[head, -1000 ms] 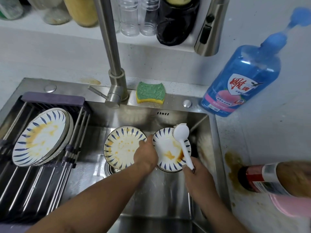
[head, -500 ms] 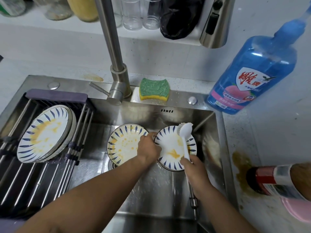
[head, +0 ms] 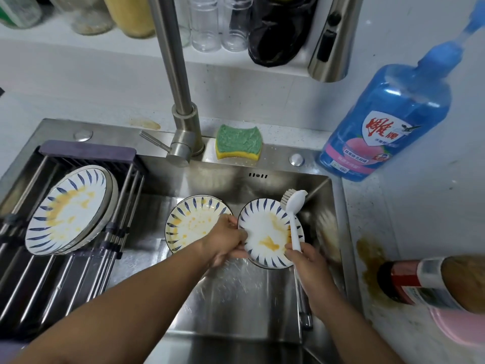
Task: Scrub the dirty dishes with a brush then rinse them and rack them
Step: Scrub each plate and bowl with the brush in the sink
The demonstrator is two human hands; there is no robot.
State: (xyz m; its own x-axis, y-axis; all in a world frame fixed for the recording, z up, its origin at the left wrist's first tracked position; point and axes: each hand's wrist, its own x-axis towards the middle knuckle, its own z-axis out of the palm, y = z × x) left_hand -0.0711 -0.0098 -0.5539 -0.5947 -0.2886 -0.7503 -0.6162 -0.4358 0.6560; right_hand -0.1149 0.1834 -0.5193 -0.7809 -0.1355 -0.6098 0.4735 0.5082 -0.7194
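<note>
In the sink (head: 244,298), the left hand (head: 228,237) grips the 9 o'clock rim of a blue-striped plate (head: 265,232), fingers curled round its edge. The plate is tipped up with its face towards the person, probably so the yellow smears are exposed and any runoff falls into the basin. The right hand (head: 304,261) is clenched round the handle of a white brush (head: 294,206) at the plate's 5 o'clock. The handle lies up across the plate's right side and the bristled head sits at its 1 o'clock rim, which reads as the scrubbing step under way. A second plate (head: 191,224), also stained, lies just beside it at 9 o'clock, apparently waiting its turn. Further out at 9 o'clock, stacked plates (head: 68,208) with orange residue lean on the rack (head: 86,153) spanning the sink, so racking clean dishes looks some way off. The faucet (head: 181,122) stands at the sink's 12 o'clock with a green-and-yellow sponge (head: 238,143) beside it. At 2 o'clock on the table (head: 433,206) stands a blue detergent bottle (head: 388,119); its shield label shows large red characters that appear to read 雕牌 above a peach picture, the smaller print being illegible. At 4 o'clock a sauce bottle (head: 420,282) lies on its side near a brown stain (head: 372,258); its label cannot be read.
</note>
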